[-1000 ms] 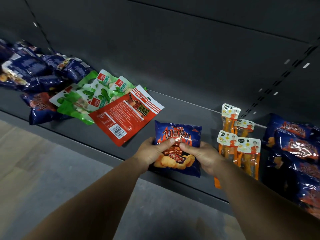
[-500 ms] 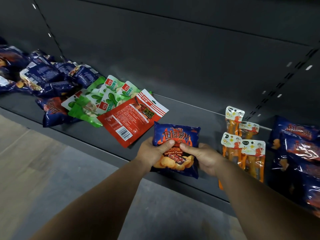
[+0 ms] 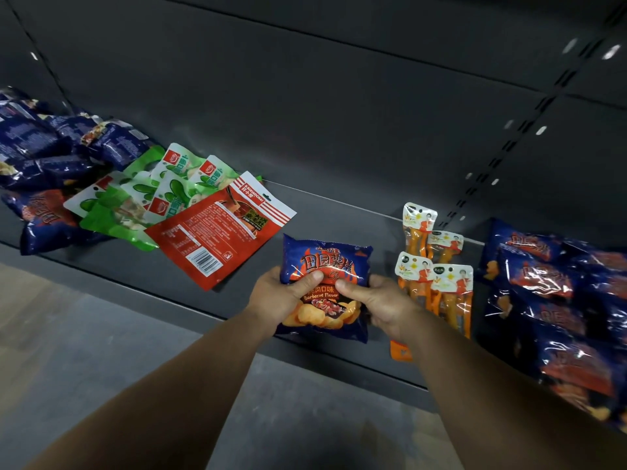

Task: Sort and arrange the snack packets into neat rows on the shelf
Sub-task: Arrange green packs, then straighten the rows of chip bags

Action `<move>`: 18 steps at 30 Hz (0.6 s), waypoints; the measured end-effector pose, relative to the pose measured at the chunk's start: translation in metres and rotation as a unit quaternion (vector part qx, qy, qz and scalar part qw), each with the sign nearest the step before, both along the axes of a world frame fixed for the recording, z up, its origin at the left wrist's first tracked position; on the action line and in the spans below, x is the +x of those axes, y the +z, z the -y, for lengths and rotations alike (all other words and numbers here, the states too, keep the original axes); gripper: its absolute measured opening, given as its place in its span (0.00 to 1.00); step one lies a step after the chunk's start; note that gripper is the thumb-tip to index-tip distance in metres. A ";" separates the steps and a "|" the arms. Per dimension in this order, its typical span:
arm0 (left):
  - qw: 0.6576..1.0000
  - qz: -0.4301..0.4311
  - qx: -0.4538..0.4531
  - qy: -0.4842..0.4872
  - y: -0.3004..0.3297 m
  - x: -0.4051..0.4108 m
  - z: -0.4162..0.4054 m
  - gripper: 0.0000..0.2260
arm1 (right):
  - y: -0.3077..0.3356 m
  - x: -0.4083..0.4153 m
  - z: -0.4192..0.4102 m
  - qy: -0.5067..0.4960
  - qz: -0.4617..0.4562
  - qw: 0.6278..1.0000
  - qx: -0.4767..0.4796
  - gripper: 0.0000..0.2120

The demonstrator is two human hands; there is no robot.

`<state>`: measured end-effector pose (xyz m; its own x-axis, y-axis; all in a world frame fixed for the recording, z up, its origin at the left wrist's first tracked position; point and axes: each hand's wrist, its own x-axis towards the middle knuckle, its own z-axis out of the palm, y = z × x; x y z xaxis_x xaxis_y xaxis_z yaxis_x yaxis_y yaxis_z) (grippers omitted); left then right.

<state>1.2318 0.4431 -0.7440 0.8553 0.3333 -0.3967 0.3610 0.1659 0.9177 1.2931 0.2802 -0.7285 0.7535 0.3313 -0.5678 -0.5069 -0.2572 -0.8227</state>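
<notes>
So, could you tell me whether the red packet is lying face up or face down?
Face down: the red packet shows its barcode and printed panel.

Two forearms, entering from the lower edge of the frame, one on each side. Both bare from the frame edge down to the wrist: no sleeve, cuff or fabric in view. Left hand (image 3: 283, 300): ungloved, no ring, no strap or band at the wrist. Thumbnail short and plain. Right hand (image 3: 383, 305): likewise ungloved and without jewellery, thumbnail short and plain. No watch, bracelet or marking on either wrist, as far as the dim lighting allows. Fingers of both hands mostly hidden, so rings there cannot be ruled out. Upper arms, shoulders and any garment beyond the frame edge out of view.
</notes>
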 end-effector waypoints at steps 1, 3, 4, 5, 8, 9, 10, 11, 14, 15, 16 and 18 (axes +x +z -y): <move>1.000 0.002 0.003 -0.004 0.000 0.000 0.002 0.14 | -0.001 0.001 0.003 0.000 0.001 1.000 -0.005 0.21; 1.000 0.003 0.006 -0.014 -0.001 0.002 0.007 0.14 | -0.001 0.002 0.008 0.004 0.005 1.000 -0.012 0.20; 1.000 0.003 0.006 -0.018 -0.001 0.003 0.009 0.14 | -0.002 0.003 0.012 0.003 0.007 1.000 -0.013 0.19; 1.000 0.003 0.005 -0.021 -0.001 0.004 0.013 0.14 | -0.003 0.004 0.015 0.001 0.008 1.000 -0.017 0.18; 1.000 0.005 0.004 -0.026 -0.002 0.009 0.025 0.15 | -0.005 0.008 0.028 -0.001 0.014 1.000 -0.022 0.19; 1.000 0.005 0.003 -0.027 -0.002 0.011 0.031 0.14 | -0.006 0.009 0.033 -0.007 0.014 1.000 -0.015 0.20; 1.000 0.007 -0.001 -0.027 -0.002 0.013 0.036 0.13 | -0.006 0.011 0.039 -0.013 0.013 1.000 -0.009 0.20; 1.000 0.009 -0.006 -0.029 -0.002 0.015 0.042 0.13 | -0.005 0.011 0.044 -0.020 0.011 1.000 -0.006 0.20; 0.999 0.011 -0.007 -0.040 -0.002 0.021 0.057 0.18 | -0.005 0.014 0.058 -0.031 0.008 0.999 0.003 0.16; 0.999 0.009 -0.007 -0.041 -0.002 0.022 0.061 0.21 | -0.006 0.015 0.062 -0.032 0.009 0.999 0.005 0.15; 0.999 0.006 -0.006 -0.043 -0.003 0.023 0.064 0.23 | -0.006 0.017 0.065 -0.033 0.008 0.999 0.004 0.14; 0.999 0.004 0.002 -0.049 -0.003 0.025 0.071 0.23 | -0.005 0.019 0.072 -0.031 0.008 0.999 -0.005 0.12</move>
